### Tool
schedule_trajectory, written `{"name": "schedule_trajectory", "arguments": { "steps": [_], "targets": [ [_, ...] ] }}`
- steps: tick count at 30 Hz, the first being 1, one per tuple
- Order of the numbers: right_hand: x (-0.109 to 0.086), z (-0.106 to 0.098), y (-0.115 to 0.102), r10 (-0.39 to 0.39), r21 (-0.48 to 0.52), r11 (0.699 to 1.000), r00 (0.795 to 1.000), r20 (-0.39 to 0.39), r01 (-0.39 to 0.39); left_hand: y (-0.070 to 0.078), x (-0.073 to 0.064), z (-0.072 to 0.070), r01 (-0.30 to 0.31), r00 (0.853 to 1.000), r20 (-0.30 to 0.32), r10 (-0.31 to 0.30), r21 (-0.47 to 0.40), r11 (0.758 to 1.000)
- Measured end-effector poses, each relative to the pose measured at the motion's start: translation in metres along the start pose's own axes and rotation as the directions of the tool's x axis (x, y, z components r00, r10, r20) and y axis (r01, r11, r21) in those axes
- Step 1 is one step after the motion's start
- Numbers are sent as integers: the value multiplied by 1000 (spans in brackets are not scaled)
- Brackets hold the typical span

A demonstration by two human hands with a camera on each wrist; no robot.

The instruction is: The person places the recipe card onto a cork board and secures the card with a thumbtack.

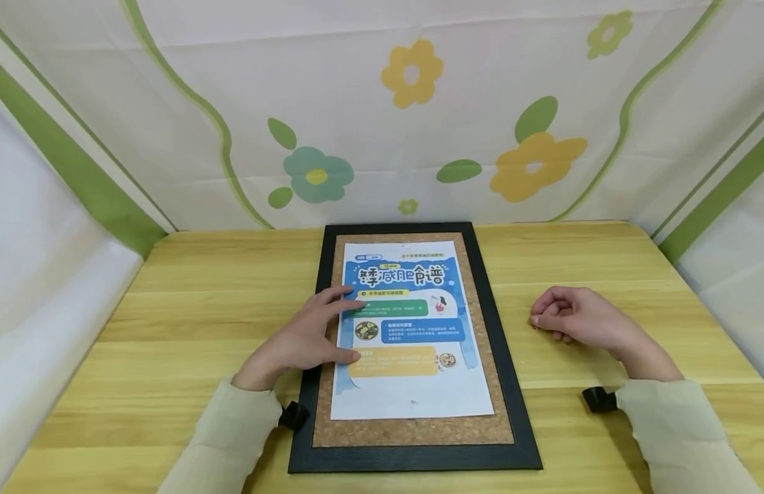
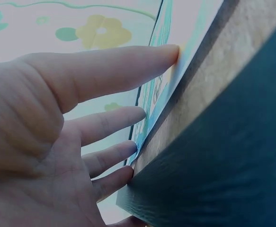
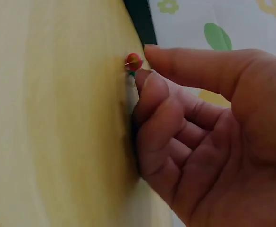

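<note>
A printed poster sheet (image 1: 412, 398) with blue, green and orange blocks lies on a black-framed cork board (image 1: 412, 433). My left hand (image 1: 304, 336) rests over its left side, fingers spread and thumb and fingertips on the paper; the left wrist view shows the thumb (image 2: 114, 71) at the sheet's edge. To the right of the board, close over the tabletop, my right hand (image 1: 582, 319) pinches a small red thumbtack (image 3: 134, 61) between thumb and forefinger tips, its metal point showing in the right wrist view. The other fingers are curled in.
The board lies on a light wooden table (image 1: 202, 288), its far end near the back curtain (image 1: 369, 123) with printed flowers. White cloth (image 1: 36, 274) also hangs along both sides. A black wrist mount (image 1: 294, 416) on the left sleeve overlaps the board's frame.
</note>
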State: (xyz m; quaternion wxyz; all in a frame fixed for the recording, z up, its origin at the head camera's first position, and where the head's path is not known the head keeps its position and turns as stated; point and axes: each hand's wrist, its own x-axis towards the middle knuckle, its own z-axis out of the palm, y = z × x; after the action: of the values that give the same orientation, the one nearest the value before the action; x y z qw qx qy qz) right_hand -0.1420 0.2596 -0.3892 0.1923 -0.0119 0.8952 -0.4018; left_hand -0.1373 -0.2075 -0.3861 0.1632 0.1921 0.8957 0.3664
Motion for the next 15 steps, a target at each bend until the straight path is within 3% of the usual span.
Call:
{"name": "schedule_trajectory", "arguments": {
  "steps": [15],
  "targets": [
    [0, -1, 4, 1, 4, 1000, 1000, 14, -1, -2, 0, 0, 12, 1000, 14, -12, -35, 999]
  ]
}}
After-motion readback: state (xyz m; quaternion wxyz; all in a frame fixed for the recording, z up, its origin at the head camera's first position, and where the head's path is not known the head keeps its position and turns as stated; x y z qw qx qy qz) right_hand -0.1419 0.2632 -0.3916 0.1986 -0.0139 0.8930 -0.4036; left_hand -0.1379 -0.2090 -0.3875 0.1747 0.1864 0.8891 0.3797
